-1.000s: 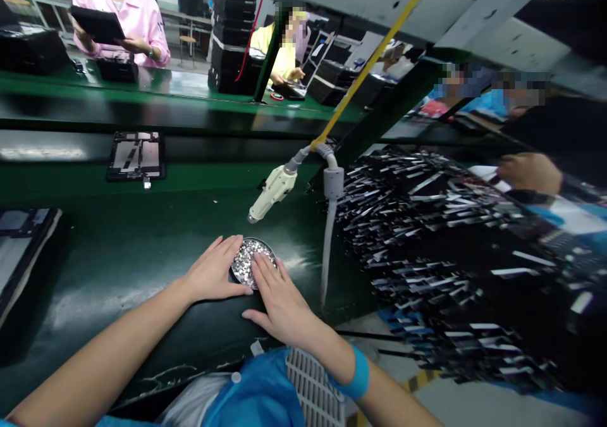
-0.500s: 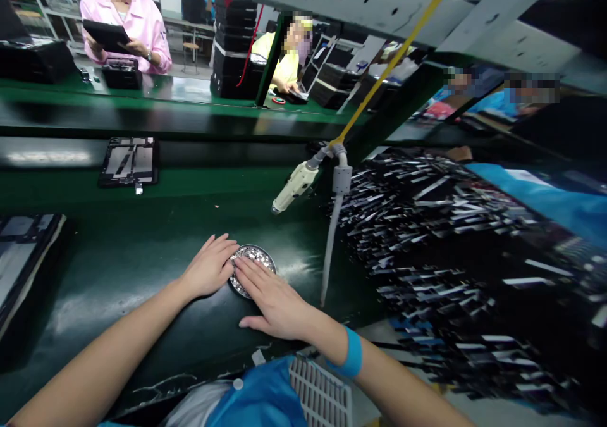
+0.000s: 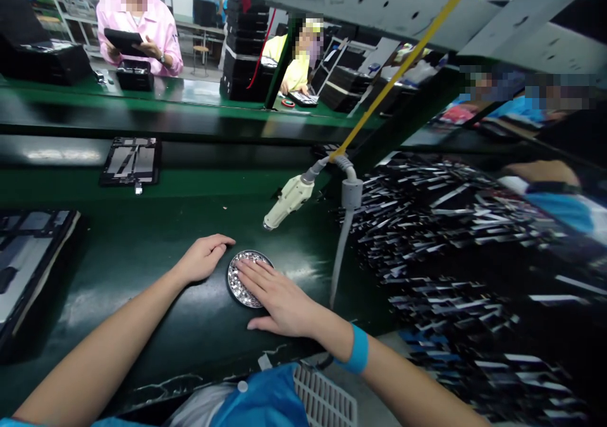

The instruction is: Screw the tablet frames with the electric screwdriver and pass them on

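Since the earlier frame, the left hand point(image 3: 203, 259) had drawn off the left edge of the round dish point(image 3: 228, 283) and curled, while the right hand point(image 3: 287, 300) stayed over it. The dish sat on the green bench point(image 3: 156, 224), midway between left and right. The right hand was spread nearly flat, fingers together on the small shiny pieces point(image 3: 239, 291), thumb apart on the near side, gripping nothing that showed. The left was half closed, index finger reaching toward the rim without touching; whether it pinched anything could not be told. Done well, this probably called for light, level finger pressure, kept inside the rim so that nothing spilled, with the left hand near enough to steady the dish. There was one dish, its pieces too many to count; one hanging driver point(image 3: 291, 202) beyond it; and two opened flat devices, one far left point(image 3: 128, 163), one near left point(image 3: 28, 250).
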Demonstrator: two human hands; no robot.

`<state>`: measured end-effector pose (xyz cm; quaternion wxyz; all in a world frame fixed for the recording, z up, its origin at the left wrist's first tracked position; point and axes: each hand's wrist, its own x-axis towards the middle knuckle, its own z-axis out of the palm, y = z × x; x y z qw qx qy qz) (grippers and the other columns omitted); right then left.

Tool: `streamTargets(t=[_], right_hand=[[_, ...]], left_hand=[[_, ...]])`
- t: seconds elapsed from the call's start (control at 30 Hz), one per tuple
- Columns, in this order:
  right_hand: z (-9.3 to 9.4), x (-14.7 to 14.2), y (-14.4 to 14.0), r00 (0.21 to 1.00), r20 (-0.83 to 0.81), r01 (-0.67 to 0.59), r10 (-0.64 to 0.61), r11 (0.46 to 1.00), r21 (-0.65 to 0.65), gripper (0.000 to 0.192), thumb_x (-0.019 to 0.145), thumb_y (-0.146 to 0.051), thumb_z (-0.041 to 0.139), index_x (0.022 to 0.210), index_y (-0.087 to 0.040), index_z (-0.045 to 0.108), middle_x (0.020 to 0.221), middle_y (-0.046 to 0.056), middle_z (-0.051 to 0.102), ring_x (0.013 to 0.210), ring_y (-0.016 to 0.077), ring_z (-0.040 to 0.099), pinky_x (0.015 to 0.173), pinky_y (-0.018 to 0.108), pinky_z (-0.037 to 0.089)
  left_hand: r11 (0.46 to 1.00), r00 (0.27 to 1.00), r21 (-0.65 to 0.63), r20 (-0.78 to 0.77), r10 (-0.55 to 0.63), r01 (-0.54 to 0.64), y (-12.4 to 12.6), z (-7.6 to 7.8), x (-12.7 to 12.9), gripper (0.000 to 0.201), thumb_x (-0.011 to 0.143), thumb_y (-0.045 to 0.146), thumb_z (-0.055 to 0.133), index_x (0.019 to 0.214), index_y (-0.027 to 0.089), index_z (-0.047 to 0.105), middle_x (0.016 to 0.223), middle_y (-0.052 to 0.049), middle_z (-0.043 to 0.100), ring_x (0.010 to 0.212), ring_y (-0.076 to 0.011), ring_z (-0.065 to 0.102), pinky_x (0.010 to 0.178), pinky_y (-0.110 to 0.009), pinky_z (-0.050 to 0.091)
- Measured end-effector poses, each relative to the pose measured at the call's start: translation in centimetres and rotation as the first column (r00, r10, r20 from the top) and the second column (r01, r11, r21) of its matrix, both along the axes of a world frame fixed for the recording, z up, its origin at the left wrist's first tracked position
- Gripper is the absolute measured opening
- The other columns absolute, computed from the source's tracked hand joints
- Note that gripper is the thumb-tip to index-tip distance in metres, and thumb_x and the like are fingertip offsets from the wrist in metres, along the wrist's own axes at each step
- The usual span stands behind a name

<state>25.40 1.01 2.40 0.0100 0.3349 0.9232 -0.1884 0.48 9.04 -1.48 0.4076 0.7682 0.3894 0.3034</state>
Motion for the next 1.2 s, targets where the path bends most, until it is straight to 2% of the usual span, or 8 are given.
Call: streamTargets(t=[0.1,0.23,0.4,0.53,0.67,0.93,1.13,1.2], right_hand=[[0.1,0.5,0.2,0.999,0.004,0.038,-0.038,0.999,0.017,0.1,0.089,-0.07,0.062,0.161,-0.008,0.029,0.169,0.022,0.022,0.16,0.0372,0.019,0.13,0.057,0.022],[0.1,-0.6,0.2,0.999,0.008,0.049,-0.049,0.999,0.004,0.102,0.088,-0.071,0.062,0.16,-0.006,0.03,0.169,0.024,0.024,0.159,0.0405,0.019,0.129,0.061,0.021],[0.2,-0.5,-1.0,0.996,-0.042,-0.079,0.078,0.996,-0.035,0.1,0.09,-0.068,0.062,0.163,-0.011,0.025,0.169,0.021,0.025,0.158,0.037,0.024,0.13,0.058,0.021],[0.0,-0.2,-1.1,0.991,-0.02,-0.134,0.133,0.99,-0.043,0.098,0.092,-0.068,0.058,0.162,-0.008,0.024,0.169,0.021,0.025,0.159,0.0361,0.023,0.13,0.057,0.02],[-0.2,0.0,0.2,0.997,-0.008,-0.083,0.083,0.997,0.0,0.1,0.091,-0.07,0.059,0.162,-0.009,0.025,0.168,0.022,0.025,0.159,0.0377,0.021,0.13,0.059,0.019],[-0.1,-0.2,1.5,0.999,-0.043,-0.008,0.01,0.999,0.048,0.099,0.088,-0.075,0.058,0.156,-0.006,0.039,0.163,0.028,0.035,0.154,0.0427,0.032,0.125,0.065,0.029],[-0.2,0.5,-0.3,0.984,-0.134,-0.115,0.113,0.993,-0.002,0.093,0.09,-0.065,0.064,0.157,-0.007,0.036,0.163,0.026,0.036,0.153,0.0403,0.034,0.126,0.062,0.03],[0.3,1.3,-1.2,0.971,-0.239,-0.019,0.005,0.998,-0.057,0.081,0.094,-0.057,0.064,0.156,-0.011,0.04,0.161,0.024,0.042,0.151,0.0374,0.039,0.125,0.059,0.034]], left_hand=[[1.0,1.0,0.001,0.019,0.016,-0.016,-0.1,0.1,0.0,0.035,0.102,0.027,0.043,0.117,0.019,0.073,0.121,-0.006,0.075,0.114,-0.0206,0.069,0.104,-0.037,0.052],[1.0,0.999,0.01,0.032,0.002,-0.003,-0.3,0.1,0.2,0.033,0.101,0.025,0.044,0.115,0.019,0.074,0.119,-0.006,0.075,0.112,-0.0201,0.069,0.102,-0.035,0.052],[1.0,0.999,0.027,0.046,-0.001,0.0,-0.4,-0.1,0.3,0.033,0.1,0.024,0.045,0.114,0.019,0.074,0.116,-0.007,0.075,0.109,-0.0197,0.07,0.1,-0.034,0.053],[0.999,0.999,0.033,0.052,-0.003,0.001,-0.4,-0.2,0.3,0.033,0.1,0.023,0.045,0.113,0.019,0.074,0.116,-0.007,0.076,0.108,-0.0197,0.07,0.099,-0.034,0.053],[0.999,0.999,0.033,0.045,-0.005,0.003,-0.4,-0.1,0.3,0.033,0.099,0.023,0.045,0.114,0.019,0.074,0.115,-0.007,0.076,0.107,-0.02,0.07,0.099,-0.034,0.054],[0.999,0.999,0.044,0.038,0.01,-0.011,-0.5,0.0,0.4,0.033,0.099,0.023,0.045,0.112,0.019,0.075,0.115,-0.006,0.076,0.108,-0.0201,0.071,0.099,-0.035,0.055],[0.997,1.0,0.073,0.023,0.002,-0.003,-0.4,0.0,0.3,0.033,0.099,0.021,0.045,0.113,0.02,0.075,0.114,-0.005,0.076,0.106,-0.019,0.071,0.097,-0.032,0.056],[0.996,1.0,0.09,0.02,-0.005,0.004,-0.5,0.0,0.4,0.032,0.098,0.021,0.046,0.113,0.02,0.075,0.113,-0.006,0.076,0.106,-0.0198,0.071,0.097,-0.034,0.055]])
